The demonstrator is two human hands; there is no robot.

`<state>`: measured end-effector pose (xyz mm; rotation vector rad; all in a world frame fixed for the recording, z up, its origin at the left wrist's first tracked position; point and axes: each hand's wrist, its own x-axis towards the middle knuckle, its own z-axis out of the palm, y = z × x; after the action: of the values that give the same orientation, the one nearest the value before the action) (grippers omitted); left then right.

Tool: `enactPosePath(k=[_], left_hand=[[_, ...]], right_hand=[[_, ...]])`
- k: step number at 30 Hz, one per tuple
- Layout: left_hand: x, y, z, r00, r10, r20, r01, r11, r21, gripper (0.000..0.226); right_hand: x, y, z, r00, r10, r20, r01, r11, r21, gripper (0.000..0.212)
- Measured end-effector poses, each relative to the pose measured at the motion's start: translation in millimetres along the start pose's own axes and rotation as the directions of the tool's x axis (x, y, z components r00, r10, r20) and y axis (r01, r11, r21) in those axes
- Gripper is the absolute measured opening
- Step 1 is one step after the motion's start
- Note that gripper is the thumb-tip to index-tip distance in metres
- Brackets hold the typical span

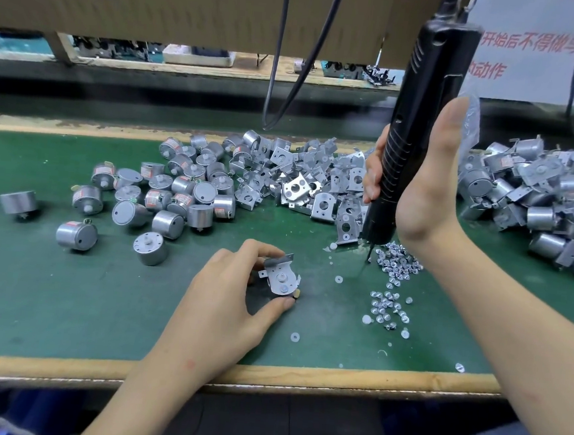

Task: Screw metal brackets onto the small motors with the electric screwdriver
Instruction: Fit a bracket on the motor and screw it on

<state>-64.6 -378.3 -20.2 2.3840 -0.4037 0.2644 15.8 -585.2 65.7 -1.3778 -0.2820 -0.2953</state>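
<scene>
The left hand point(228, 291) pinches a motor point(280, 280), bracket face up, steady on the green counter point(66, 303), likely ready for driving. The right hand point(419, 179) is wrapped round the electric screwdriver point(421, 107), its bit in the screw pile point(397, 260), probably to pick one up. Loose motors point(164, 187) and brackets point(302, 180) lie behind, out of the way.

Black screwdriver point(420, 124), silver motors point(164, 187), green mat point(66, 303).

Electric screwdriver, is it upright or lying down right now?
Upright, slightly tilted: the right hand grips the electric screwdriver, bit pointing down beside the screws.
</scene>
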Motion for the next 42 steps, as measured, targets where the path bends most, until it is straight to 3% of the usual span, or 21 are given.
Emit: enactPosePath(k=[30, 35, 42], left_hand=[[1.0, -1.9, 1.5, 0.999, 0.045, -0.002, -0.045, 0.996, 0.075, 0.044], [0.9, -2.5, 1.6, 0.999, 0.047, 0.000, -0.047, 0.996, 0.078, 0.044], [2.1, -1.4, 0.0, 0.999, 0.051, -0.019, -0.050, 0.998, 0.041, 0.043]], right_hand=[[-0.4, 1.6, 0.3, 1.000, -0.005, 0.008, 0.005, 1.000, -0.009, 0.079], [-1.2, 0.4, 0.7, 1.000, -0.008, 0.002, 0.008, 1.000, 0.015, 0.068], [-3.8, -7.2, 7.5, 0.999, -0.005, 0.043, 0.006, 1.000, -0.006, 0.076]])
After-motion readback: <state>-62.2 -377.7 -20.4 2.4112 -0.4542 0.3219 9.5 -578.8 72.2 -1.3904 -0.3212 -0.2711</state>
